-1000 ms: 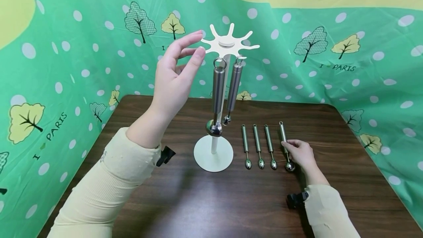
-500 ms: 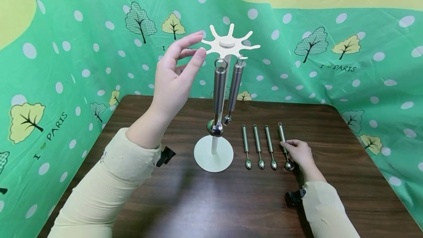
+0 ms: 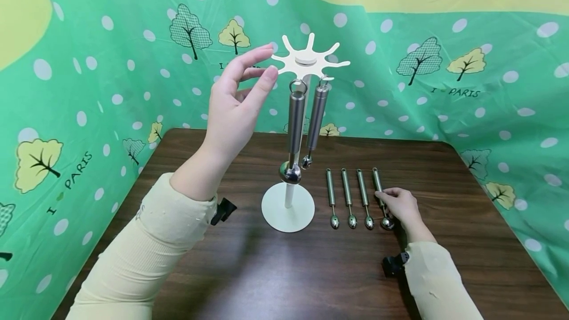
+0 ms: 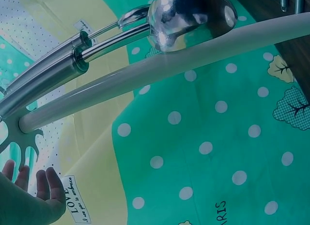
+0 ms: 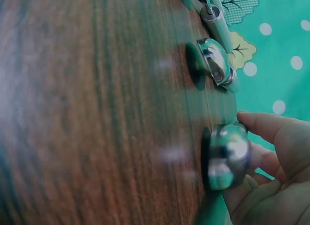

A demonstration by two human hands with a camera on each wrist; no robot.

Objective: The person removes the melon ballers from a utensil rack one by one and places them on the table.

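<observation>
My left hand (image 3: 235, 107) is raised beside the white star-shaped rack (image 3: 305, 58), thumb and forefinger parted at the tips of its left prongs. Whether they touch is hard to tell. In the left wrist view, the fingers of the left hand (image 4: 29, 198) show near the prongs. Two steel scoops hang from the rack: a large-bowled one (image 3: 296, 122) in front and a smaller one (image 3: 317, 117) behind it. On the table at right, my right hand (image 3: 404, 207) pinches the handle of a melon baller (image 3: 377, 180), whose round bowl (image 5: 231, 157) points toward me.
Left of the right hand, three slim steel scoops (image 3: 330, 189) lie in a row on the brown wooden table (image 3: 346, 270). The rack's round base (image 3: 288, 216) stands at mid-table. A green patterned cloth (image 3: 391, 102) hangs behind the table.
My right hand has shifted slightly left, bringing the melon baller closer to the row of slim scoops. My left hand has stayed by the rack.
</observation>
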